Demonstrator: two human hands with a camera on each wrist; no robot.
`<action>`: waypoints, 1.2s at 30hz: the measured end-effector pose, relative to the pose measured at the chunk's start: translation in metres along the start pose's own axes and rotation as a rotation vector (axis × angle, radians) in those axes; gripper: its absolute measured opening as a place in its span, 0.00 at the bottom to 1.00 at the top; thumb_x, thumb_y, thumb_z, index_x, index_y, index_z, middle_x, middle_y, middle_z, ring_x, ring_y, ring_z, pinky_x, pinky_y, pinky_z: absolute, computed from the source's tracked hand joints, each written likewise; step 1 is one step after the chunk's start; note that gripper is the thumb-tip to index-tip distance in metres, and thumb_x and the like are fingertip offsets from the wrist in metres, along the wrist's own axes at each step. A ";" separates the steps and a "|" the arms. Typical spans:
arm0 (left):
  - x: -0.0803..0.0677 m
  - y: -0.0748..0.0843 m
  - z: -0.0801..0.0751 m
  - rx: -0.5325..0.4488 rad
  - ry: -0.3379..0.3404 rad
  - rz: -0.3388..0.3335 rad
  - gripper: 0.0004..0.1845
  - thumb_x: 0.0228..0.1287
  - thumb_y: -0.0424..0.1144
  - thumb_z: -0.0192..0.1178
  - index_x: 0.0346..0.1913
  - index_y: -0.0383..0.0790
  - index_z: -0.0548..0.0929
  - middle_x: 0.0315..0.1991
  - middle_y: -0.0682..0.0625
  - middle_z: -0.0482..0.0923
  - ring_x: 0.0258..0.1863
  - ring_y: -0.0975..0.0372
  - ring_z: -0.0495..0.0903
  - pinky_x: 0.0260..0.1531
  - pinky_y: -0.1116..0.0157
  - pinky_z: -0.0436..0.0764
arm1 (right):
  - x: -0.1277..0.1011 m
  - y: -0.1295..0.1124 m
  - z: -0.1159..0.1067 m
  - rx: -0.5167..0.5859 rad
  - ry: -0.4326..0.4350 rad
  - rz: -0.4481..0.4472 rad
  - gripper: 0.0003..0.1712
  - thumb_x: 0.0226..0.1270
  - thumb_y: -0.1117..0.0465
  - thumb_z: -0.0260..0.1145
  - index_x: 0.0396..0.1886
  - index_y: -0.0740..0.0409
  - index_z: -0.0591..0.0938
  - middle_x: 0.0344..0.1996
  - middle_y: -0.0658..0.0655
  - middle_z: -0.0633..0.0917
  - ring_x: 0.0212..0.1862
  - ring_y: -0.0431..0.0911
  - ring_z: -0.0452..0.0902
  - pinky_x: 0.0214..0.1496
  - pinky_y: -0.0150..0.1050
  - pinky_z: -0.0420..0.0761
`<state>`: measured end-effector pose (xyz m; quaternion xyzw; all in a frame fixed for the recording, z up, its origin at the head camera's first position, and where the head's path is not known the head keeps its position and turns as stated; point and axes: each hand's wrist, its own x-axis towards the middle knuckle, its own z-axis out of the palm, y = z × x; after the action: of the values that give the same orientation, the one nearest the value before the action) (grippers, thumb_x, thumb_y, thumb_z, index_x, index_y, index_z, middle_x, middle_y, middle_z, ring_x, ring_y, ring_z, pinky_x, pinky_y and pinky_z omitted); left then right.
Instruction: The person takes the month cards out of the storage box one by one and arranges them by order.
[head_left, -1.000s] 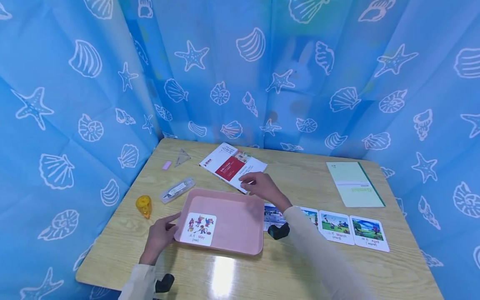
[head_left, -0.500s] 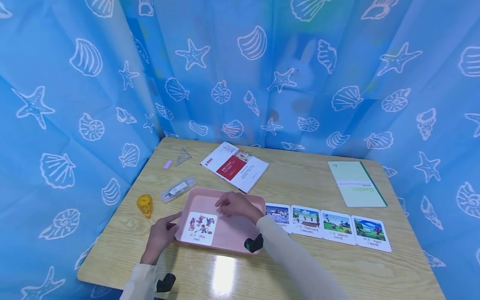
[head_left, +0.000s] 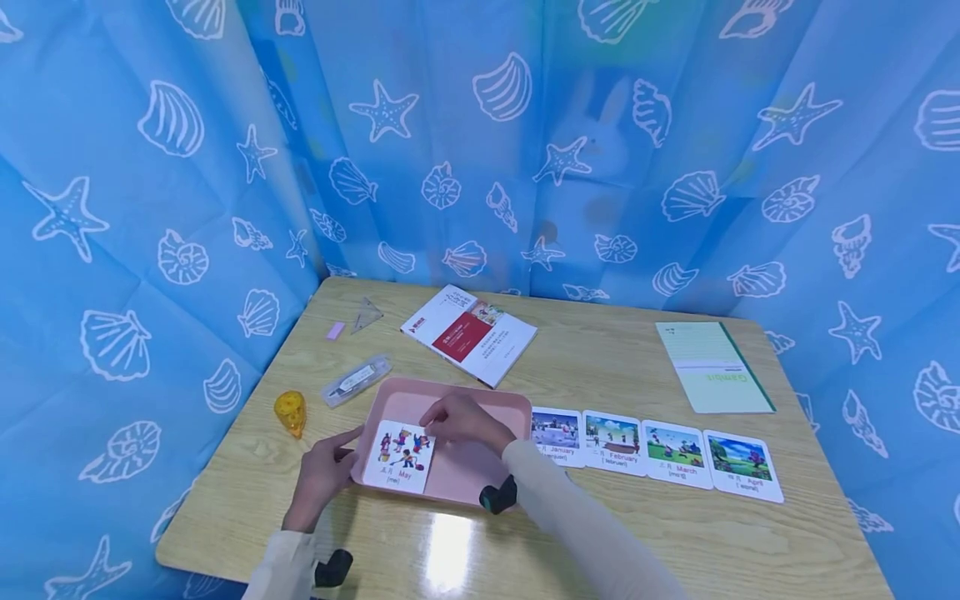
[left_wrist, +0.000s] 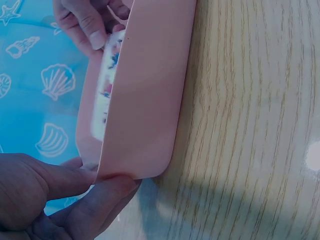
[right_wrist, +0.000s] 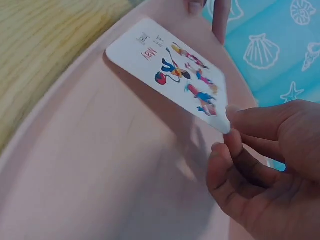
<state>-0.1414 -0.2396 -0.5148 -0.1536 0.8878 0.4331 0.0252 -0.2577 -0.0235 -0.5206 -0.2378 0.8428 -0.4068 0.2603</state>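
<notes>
My right hand (head_left: 461, 423) pinches the upper right corner of the May card (head_left: 400, 457) between thumb and fingers. In the right wrist view the card (right_wrist: 175, 75) is tilted, its pinched corner raised off the tray floor with a shadow beneath. At the left end of the pink tray (head_left: 480, 467), my left hand (head_left: 321, 475) grips the rim. The left wrist view shows that thumb above the tray's edge (left_wrist: 145, 100) and the fingers below. To the right of the tray, the January card (head_left: 557, 433), February card (head_left: 612, 440), March card (head_left: 677, 452) and April card (head_left: 742, 465) lie in a row.
Behind the tray lies a white and red book (head_left: 472, 335). A clear case (head_left: 356, 381), a yellow tape dispenser (head_left: 290, 412), a pink eraser (head_left: 335, 331) and a set square (head_left: 367, 315) are at the left. A green notebook (head_left: 712, 367) rests at the back right.
My right hand has moved left and down from over the book and tray's right end to the May card, and now pinches its corner and has raised it. The left hand stays at the tray.
</notes>
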 end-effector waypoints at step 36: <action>-0.005 0.005 0.000 0.022 -0.003 0.022 0.22 0.63 0.26 0.55 0.61 0.35 0.75 0.40 0.31 0.81 0.31 0.55 0.83 0.21 0.65 0.81 | -0.103 0.065 -0.173 0.260 0.493 0.105 0.14 0.67 0.60 0.62 0.50 0.59 0.82 0.46 0.62 0.82 0.40 0.51 0.84 0.40 0.45 0.84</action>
<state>-0.1378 -0.2352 -0.5105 -0.1429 0.8941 0.4237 0.0237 -0.3023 0.1730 -0.4558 -0.0526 0.8326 -0.5428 0.0966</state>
